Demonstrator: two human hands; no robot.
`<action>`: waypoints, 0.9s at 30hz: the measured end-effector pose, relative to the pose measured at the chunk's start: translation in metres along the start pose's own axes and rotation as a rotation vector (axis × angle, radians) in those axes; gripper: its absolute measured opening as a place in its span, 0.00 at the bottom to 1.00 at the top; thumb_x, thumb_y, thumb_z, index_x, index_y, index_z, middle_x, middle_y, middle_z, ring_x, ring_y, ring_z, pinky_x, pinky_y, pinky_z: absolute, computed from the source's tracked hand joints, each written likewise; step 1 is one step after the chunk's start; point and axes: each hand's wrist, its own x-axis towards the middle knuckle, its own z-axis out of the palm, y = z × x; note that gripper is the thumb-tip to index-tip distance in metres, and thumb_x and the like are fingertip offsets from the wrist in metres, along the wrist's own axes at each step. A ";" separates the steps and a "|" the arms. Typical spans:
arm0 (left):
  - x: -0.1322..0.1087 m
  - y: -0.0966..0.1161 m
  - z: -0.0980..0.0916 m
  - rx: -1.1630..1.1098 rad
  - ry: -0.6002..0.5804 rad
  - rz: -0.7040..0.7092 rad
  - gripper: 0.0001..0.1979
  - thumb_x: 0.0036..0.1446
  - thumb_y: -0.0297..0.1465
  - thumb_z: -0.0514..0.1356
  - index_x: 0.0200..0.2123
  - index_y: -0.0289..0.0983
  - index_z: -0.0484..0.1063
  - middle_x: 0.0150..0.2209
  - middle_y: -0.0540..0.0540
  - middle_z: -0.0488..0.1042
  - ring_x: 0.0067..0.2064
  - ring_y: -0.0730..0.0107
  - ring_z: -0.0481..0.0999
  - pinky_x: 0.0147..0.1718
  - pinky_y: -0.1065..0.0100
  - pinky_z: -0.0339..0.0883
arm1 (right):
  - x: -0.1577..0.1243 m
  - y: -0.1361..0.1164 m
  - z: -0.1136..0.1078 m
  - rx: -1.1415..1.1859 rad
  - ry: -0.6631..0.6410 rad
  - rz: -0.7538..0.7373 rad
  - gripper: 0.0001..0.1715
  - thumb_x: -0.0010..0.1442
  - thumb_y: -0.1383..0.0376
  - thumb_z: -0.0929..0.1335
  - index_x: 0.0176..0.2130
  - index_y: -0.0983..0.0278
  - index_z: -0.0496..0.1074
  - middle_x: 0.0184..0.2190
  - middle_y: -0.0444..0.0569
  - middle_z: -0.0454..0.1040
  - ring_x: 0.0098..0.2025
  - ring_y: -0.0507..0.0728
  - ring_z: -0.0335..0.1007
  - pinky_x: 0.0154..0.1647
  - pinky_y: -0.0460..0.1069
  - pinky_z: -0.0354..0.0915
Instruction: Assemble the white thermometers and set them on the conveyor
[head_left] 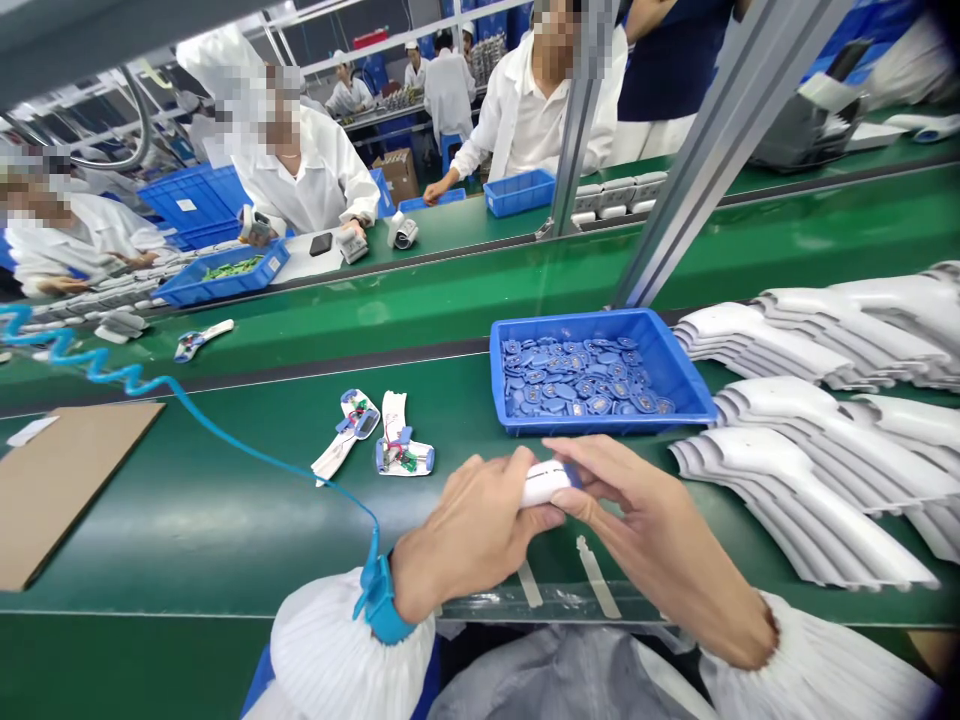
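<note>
Held over the front of the green bench is a white plastic device housing [541, 484] with a blue end. My left hand [480, 515] is wrapped round its left side, thumb below. My right hand [630, 495] closes on the blue end with thumb and fingers. Palms and fingers hide much of the housing. Beyond my left hand lie two opened device halves, one angled half [403, 440] and another half [351, 430], with circuit boards and wires showing. Just past my right hand stands a blue bin [600, 425] of small blue oval parts [577, 375].
Nested white shells [802, 480] are stacked at the right. A coiled blue cord [247, 445] runs to my left wristband [386, 605]. Cardboard [71, 480] lies at left. A metal post [727, 150] rises behind the bin. Co-workers sit across the green conveyor [420, 290].
</note>
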 end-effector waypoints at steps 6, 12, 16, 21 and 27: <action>-0.002 0.004 0.014 0.020 0.104 0.053 0.13 0.74 0.38 0.45 0.48 0.40 0.67 0.44 0.46 0.76 0.41 0.62 0.73 0.40 0.61 0.62 | -0.009 0.008 0.005 -0.166 -0.012 -0.089 0.09 0.71 0.61 0.64 0.47 0.58 0.72 0.42 0.47 0.74 0.40 0.52 0.74 0.41 0.47 0.71; -0.006 -0.003 0.036 0.062 0.358 0.086 0.12 0.72 0.39 0.51 0.42 0.40 0.70 0.40 0.46 0.76 0.42 0.61 0.71 0.44 0.59 0.60 | -0.031 0.028 0.008 -0.265 0.093 -0.143 0.08 0.72 0.64 0.62 0.49 0.59 0.68 0.42 0.47 0.72 0.42 0.52 0.72 0.42 0.46 0.69; -0.009 -0.008 0.059 -0.039 0.690 -0.236 0.19 0.71 0.39 0.51 0.26 0.40 0.61 0.27 0.48 0.68 0.32 0.66 0.66 0.33 0.63 0.57 | -0.040 0.023 0.004 -0.240 -0.026 -0.088 0.08 0.72 0.61 0.62 0.49 0.58 0.67 0.42 0.46 0.73 0.38 0.51 0.73 0.39 0.46 0.69; 0.002 -0.013 0.070 0.112 0.726 -0.267 0.25 0.69 0.38 0.51 0.19 0.41 0.47 0.18 0.50 0.57 0.23 0.69 0.57 0.27 0.63 0.50 | -0.048 0.010 0.017 -0.284 -0.186 -0.035 0.15 0.72 0.54 0.61 0.52 0.56 0.69 0.37 0.43 0.76 0.26 0.52 0.71 0.28 0.48 0.66; -0.009 -0.016 0.062 -0.145 0.696 -0.078 0.15 0.67 0.39 0.57 0.29 0.39 0.70 0.31 0.45 0.76 0.34 0.65 0.73 0.37 0.63 0.65 | -0.048 0.011 0.014 -0.051 -0.175 0.426 0.27 0.67 0.42 0.60 0.38 0.59 0.73 0.25 0.44 0.72 0.24 0.53 0.65 0.26 0.49 0.61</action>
